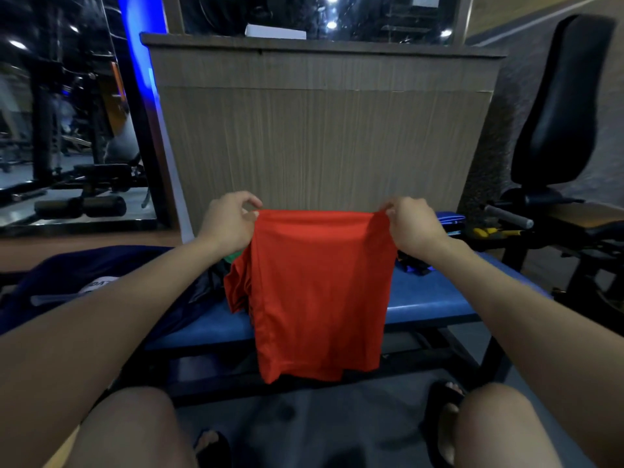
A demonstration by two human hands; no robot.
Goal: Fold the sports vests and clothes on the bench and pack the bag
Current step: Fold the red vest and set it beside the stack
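Observation:
A red sports garment [320,292] hangs in the air in front of the blue bench [435,305]. My left hand [231,221] pinches its top left corner and my right hand [412,224] pinches its top right corner, so the top edge is stretched flat between them. The cloth drops past the bench's front edge. A dark navy bag [101,282] lies on the left of the bench. A bit of green cloth [233,257] shows behind the red garment, and dark clothes [413,265] lie under my right wrist.
A wood-panelled counter [324,130] stands right behind the bench. A black padded gym seat [560,106] stands on the right, with a blue folded item [450,220] near it. Gym machines show at the far left. My knees and sandalled feet are at the bottom.

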